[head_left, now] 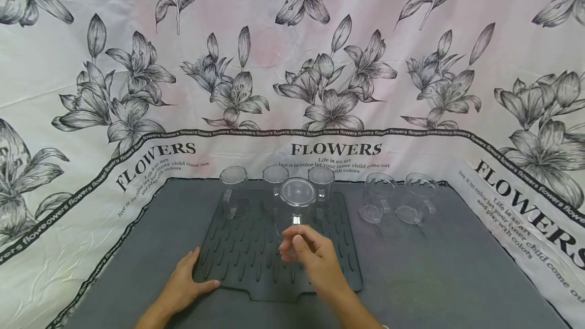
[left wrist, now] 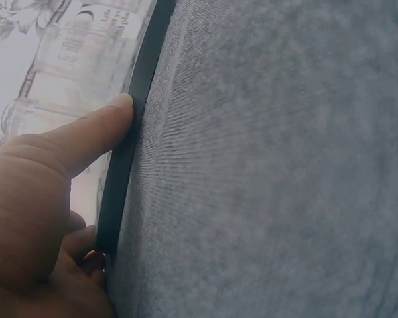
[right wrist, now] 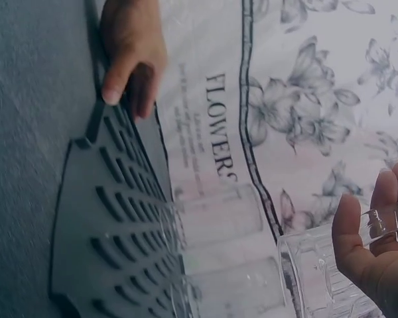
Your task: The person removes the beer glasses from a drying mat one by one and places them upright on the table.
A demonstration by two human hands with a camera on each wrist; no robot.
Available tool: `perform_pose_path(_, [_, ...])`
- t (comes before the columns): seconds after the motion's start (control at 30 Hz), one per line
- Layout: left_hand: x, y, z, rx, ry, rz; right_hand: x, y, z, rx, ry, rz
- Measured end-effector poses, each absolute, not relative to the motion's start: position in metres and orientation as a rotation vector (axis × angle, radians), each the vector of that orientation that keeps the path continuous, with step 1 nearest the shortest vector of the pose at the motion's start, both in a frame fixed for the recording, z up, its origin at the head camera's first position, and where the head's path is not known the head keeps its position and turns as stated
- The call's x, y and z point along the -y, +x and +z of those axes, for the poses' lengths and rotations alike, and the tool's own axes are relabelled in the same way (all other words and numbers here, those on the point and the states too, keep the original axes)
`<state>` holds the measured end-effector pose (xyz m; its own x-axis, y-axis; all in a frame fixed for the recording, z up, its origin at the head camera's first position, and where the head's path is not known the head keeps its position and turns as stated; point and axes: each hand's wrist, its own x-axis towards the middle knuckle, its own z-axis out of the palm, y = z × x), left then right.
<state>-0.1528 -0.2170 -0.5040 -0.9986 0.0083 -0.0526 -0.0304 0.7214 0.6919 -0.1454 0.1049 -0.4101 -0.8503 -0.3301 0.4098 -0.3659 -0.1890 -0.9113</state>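
Observation:
My right hand [head_left: 317, 260] grips the handle of a clear glass mug [head_left: 298, 193], its round base facing up, over the drying mat [head_left: 258, 286]. In the right wrist view, fingers curl around the handle of this mug [right wrist: 312, 265]. At the mat's front left corner is my left hand [head_left: 183, 281], thumb along the front edge and fingers at the left side. The left wrist view shows that thumb pressed against the dark mat edge [left wrist: 123, 172]. Behind the held mug, several glass mugs, including one at the left [head_left: 234, 176], stand base up on the mat.
Two more glass mugs, one at the left [head_left: 379, 192] and one at the right [head_left: 418, 192], stand rim up on the grey tabletop [head_left: 439, 273] right of the mat. A flower-printed cloth [head_left: 256, 110] hangs behind the table and along its sides.

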Motion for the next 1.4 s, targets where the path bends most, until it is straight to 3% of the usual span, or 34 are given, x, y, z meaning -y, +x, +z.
perform_pose_path(0.47, [0.216, -0.153, -0.505, -2.882, -0.019, 1.136, -0.132, -0.149, -0.403, 1.954, 0.659, 1.978])
perform_pose_path(1.4, [0.214, -0.153, -0.498, -2.874, -0.006, 1.108, -0.141, -0.147, -0.403, 1.979, 0.631, 1.751])
